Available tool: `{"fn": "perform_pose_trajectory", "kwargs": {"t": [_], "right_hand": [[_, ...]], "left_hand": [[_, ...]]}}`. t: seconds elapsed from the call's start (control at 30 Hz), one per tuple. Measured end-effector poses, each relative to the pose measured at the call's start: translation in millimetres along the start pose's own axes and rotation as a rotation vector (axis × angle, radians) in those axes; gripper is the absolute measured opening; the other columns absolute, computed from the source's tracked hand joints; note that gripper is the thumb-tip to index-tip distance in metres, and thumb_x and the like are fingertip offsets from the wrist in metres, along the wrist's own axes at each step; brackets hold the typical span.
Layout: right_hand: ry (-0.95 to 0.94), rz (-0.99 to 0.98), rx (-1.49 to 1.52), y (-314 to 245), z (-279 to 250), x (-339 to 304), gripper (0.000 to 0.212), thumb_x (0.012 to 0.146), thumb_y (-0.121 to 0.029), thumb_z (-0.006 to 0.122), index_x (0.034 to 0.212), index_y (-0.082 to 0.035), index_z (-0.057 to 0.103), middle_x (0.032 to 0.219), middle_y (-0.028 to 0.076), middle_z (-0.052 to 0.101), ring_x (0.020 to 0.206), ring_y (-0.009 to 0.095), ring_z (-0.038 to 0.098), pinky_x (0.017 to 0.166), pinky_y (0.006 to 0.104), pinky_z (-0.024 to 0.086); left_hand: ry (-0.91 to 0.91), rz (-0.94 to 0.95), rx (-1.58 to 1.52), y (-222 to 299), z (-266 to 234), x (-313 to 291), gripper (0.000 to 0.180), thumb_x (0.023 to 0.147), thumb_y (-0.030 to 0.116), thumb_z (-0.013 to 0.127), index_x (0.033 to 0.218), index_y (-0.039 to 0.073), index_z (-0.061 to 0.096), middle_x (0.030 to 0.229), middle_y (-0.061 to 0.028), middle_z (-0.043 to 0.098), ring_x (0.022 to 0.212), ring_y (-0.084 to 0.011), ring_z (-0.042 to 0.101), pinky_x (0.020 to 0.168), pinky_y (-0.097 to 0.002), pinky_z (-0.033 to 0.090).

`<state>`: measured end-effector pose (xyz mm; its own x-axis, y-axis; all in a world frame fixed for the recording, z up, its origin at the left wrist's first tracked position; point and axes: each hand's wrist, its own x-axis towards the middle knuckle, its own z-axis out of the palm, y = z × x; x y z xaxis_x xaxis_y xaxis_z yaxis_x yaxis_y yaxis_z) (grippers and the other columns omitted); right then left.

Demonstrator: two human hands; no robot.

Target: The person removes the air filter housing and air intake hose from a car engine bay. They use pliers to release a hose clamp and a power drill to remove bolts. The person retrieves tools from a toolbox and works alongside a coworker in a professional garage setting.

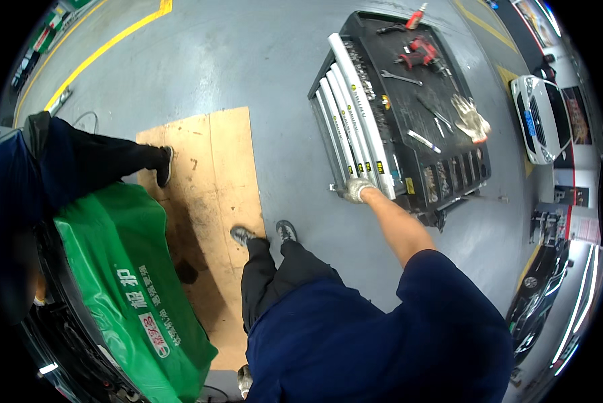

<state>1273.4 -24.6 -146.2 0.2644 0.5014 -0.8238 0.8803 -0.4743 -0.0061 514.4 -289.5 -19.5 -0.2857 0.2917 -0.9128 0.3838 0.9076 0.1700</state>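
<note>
My right hand (358, 190), in a grey-white work glove, is at the near end of the drawer fronts on a black tool cart (409, 107). Its fingers look curled against the edge of a white-fronted drawer (359, 114), though they are partly hidden. That top drawer is pulled out, and small metal parts show inside it. Down at the lower edge, my left hand (245, 381) hangs beside my body, also gloved and only partly visible. Its fingers cannot be made out.
On the cart top lie a red power tool (422, 52), a wrench (402, 78), a marker (424, 141) and gloves (470, 119). Cardboard (227, 168) covers floor at my left. Another person (73, 154) stands by a car draped with a green cover (123, 269). Parked cars stand right.
</note>
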Motion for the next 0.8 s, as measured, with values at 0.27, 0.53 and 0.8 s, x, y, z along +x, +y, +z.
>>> {"fn": "perform_pose_trajectory", "kwargs": {"t": [0.27, 0.53, 0.8], "right_hand": [[-0.173, 0.0, -0.567, 57, 91, 143, 0.031, 0.091, -0.014, 0.066, 0.118, -0.005, 0.077, 0.125, 0.017, 0.073, 0.118, 0.031, 0.07, 0.098, 0.0414, 0.057], [0.16, 0.477, 0.074, 31, 102, 213, 0.053, 0.098, -0.018, 0.061, 0.145, 0.0, 0.045, 0.133, 0.025, 0.062, 0.129, 0.042, 0.06, 0.106, 0.0488, 0.052], [0.412, 1.079, 0.345, -4, 101, 265, 0.074, 0.085, -0.031, 0.078, 0.146, -0.009, 0.042, 0.14, 0.024, 0.049, 0.135, 0.039, 0.052, 0.108, 0.0474, 0.05]], "left_hand": [[-0.049, -0.245, -0.129, 26, 46, 5, 0.039, 0.106, 0.028, 0.055, 0.131, 0.001, 0.065, 0.12, -0.016, 0.071, 0.108, -0.0279, 0.068, 0.095, -0.041, 0.052], [-0.048, -0.381, -0.131, 80, 39, 55, 0.04, 0.106, 0.029, 0.055, 0.132, 0.001, 0.064, 0.121, -0.0165, 0.071, 0.109, -0.0277, 0.067, 0.097, -0.0417, 0.052], [-0.07, -0.395, -0.07, 132, 0, 100, 0.041, 0.106, 0.03, 0.054, 0.133, 0.0, 0.064, 0.122, -0.0169, 0.07, 0.11, -0.0276, 0.067, 0.098, -0.0424, 0.052]]}}
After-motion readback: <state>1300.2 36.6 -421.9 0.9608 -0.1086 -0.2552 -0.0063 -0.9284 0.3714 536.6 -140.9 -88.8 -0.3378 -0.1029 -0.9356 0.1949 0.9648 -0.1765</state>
